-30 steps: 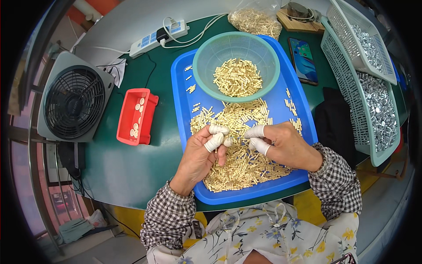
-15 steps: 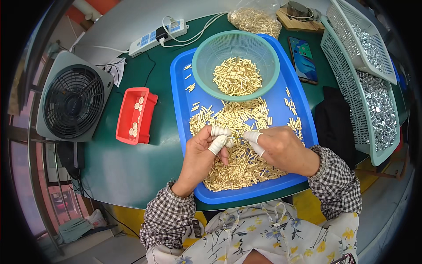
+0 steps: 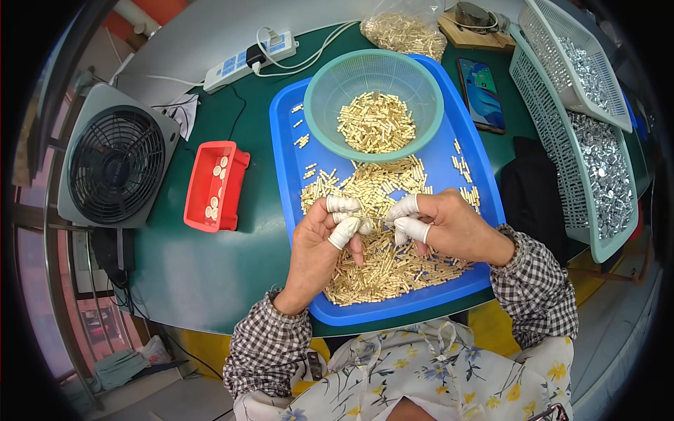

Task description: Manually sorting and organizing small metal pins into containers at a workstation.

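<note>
Bowl (image 3: 373, 105) on tray (image 3: 284, 151); bin (image 3: 214, 184) left; baskets (image 3: 597, 151) right.

A clear plastic bag (image 3: 405, 29) full of small gold-coloured metal pieces lies at the far edge of the green table, just beyond the round green basket and the blue tray. To its right, between the blue tray and the long mesh baskets, a smartphone (image 3: 481, 95) lies flat with its screen up; the screen is lit, showing blue and teal with a red patch near the far end. On the white power strip (image 3: 251, 57) at the far left sit small blue label patches beside the sockets.
</note>
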`<control>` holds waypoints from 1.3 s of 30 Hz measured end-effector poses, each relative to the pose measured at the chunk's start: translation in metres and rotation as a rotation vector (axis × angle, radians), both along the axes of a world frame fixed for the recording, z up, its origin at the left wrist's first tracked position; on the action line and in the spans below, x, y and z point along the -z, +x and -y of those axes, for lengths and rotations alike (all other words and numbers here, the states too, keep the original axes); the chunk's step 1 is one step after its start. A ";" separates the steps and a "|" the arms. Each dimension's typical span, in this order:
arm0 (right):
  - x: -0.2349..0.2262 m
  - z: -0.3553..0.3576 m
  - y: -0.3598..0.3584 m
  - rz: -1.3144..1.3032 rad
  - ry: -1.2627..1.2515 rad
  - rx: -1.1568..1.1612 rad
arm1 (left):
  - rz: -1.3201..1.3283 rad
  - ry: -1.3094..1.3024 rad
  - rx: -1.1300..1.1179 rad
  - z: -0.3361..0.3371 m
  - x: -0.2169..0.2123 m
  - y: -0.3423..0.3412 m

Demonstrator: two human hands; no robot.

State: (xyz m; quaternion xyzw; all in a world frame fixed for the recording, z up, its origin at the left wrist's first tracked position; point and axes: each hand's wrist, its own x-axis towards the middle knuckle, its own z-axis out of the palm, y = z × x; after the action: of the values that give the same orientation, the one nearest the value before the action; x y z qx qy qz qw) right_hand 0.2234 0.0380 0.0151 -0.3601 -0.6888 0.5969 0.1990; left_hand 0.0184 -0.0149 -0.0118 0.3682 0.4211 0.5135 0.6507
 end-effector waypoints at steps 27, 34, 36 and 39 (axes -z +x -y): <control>-0.006 0.008 -0.008 0.114 0.117 -0.048 | -0.100 -0.067 0.196 0.003 -0.003 0.002; 0.002 0.002 0.001 -0.051 0.037 0.028 | 0.010 -0.097 0.087 0.002 -0.002 0.001; 0.004 0.003 0.003 -0.065 -0.010 0.055 | 0.015 -0.088 0.078 0.000 0.001 0.000; 0.010 0.008 0.004 0.027 0.373 0.008 | 0.027 -0.072 0.061 -0.001 0.002 -0.003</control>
State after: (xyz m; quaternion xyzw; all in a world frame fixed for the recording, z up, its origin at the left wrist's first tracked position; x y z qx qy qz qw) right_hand 0.2276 0.0303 0.0050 -0.3274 -0.7888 0.4531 0.2554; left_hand 0.0159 -0.0135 -0.0142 0.3501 0.4191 0.4830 0.6845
